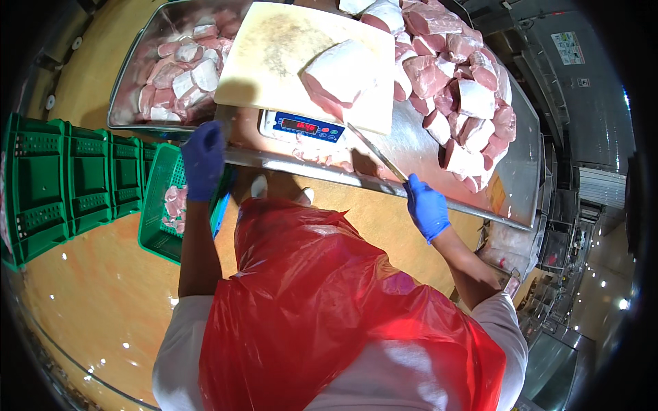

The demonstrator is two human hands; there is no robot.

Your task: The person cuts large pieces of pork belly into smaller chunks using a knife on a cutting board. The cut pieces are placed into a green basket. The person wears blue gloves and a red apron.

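Observation:
My right hand (426, 209), in a blue glove, grips a long-bladed knife (375, 151) at the front edge of the steel table. The blade points up and left, its tip at the lower edge of a large piece of pale, fat-covered meat (343, 72). That piece lies on a white cutting board (271, 58). Below the board sits a digital scale (305, 128) with a blue panel and a lit red display. My left hand (204, 161), also gloved in blue, is raised left of the scale with its fingers curled in and no object visible in them.
A metal tub (118, 103) of cut meat stands left of the board. Many meat chunks (473, 96) are heaped on the steel table (439, 195) at right. Green crates (89, 178) line the left; a green basket (154, 236) with meat scraps is on the floor by my left arm.

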